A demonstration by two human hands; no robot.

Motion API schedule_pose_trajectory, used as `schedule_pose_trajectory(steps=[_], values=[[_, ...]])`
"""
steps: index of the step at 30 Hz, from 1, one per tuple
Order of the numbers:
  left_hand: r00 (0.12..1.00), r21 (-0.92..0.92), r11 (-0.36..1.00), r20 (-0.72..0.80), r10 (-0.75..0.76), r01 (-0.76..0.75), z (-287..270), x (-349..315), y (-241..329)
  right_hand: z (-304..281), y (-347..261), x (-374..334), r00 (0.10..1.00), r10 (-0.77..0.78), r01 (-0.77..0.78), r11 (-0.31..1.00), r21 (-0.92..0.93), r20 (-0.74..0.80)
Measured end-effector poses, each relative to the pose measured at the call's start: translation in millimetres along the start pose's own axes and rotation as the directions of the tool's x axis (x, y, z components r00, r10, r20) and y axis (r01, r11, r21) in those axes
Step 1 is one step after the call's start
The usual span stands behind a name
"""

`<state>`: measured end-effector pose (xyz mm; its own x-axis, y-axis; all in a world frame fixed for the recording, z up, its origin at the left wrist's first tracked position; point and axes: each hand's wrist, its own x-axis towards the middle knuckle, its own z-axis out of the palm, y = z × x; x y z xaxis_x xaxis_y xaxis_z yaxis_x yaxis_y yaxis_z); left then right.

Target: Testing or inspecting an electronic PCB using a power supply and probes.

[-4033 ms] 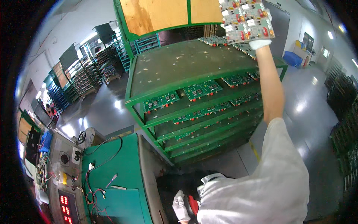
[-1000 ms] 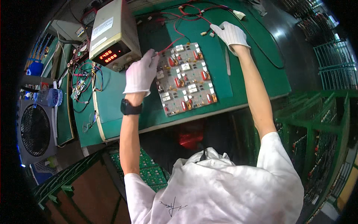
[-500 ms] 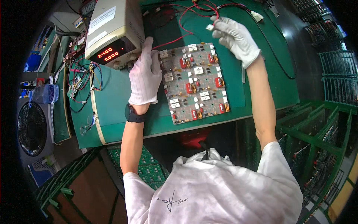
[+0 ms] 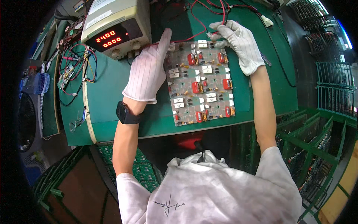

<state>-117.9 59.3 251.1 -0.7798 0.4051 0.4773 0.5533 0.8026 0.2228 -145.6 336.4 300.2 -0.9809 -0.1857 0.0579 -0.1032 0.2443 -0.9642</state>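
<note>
A grey circuit board panel (image 4: 190, 111) lies on the green bench mat, its repeated sections carrying red, white and orange parts. My left hand (image 4: 147, 72), in a white striped glove, rests along the panel's upper left edge with a finger stretched out toward the back; its other fingers are partly hidden. Above the panel's far right corner, my gloved right hand (image 4: 240, 46) pinches a small white wire connector (image 4: 209, 35) on red wires. The connector hangs close to the far edge; whether it touches a part there I cannot tell.
A beige bench power supply (image 4: 128, 13) with a red lit display stands just beyond my left hand. Loose coloured wires and a small board (image 4: 67, 75) lie at the left. Black cable (image 4: 278, 52) runs along the right side. Green racks (image 4: 317, 140) stand at the lower right.
My right hand has brought the connector down and nearer to the panel's far right corner. The left hand still rests at the panel's left edge, and the whole view has shifted slightly.
</note>
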Motion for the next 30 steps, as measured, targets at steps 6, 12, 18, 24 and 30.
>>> schedule_pose_trajectory(steps=[6, 12, 18, 24, 30], values=[[0.996, -0.004, 0.997, -0.044, 0.078, -0.078, 4.7, -0.9, -4.4, 1.4, 9.0, 3.6, 0.996, -0.09, 0.09, 0.996, 0.027, -0.016], [0.999, 0.015, 0.999, -0.005, 0.046, -0.046, 7.4, -0.6, -4.0, -0.1, 13.8, 6.9, 0.992, -0.094, 0.11, 0.974, -0.197, 0.086], [0.997, 0.011, 0.998, -0.023, 0.07, -0.069, 9.6, -2.5, -2.8, 8.1, 21.5, 9.6, 0.981, -0.191, 0.195, 0.922, -0.334, 0.046], [0.997, -0.023, 0.997, -0.034, 0.073, -0.073, 7.0, -4.1, -4.7, 19.3, 26.4, 10.5, 0.986, -0.165, 0.163, 0.909, -0.383, 0.026], [0.997, -0.025, 0.997, -0.016, 0.071, -0.071, 9.5, -5.1, -5.6, 22.2, 29.9, 11.1, 0.974, -0.204, 0.227, 0.885, -0.407, 0.099]])
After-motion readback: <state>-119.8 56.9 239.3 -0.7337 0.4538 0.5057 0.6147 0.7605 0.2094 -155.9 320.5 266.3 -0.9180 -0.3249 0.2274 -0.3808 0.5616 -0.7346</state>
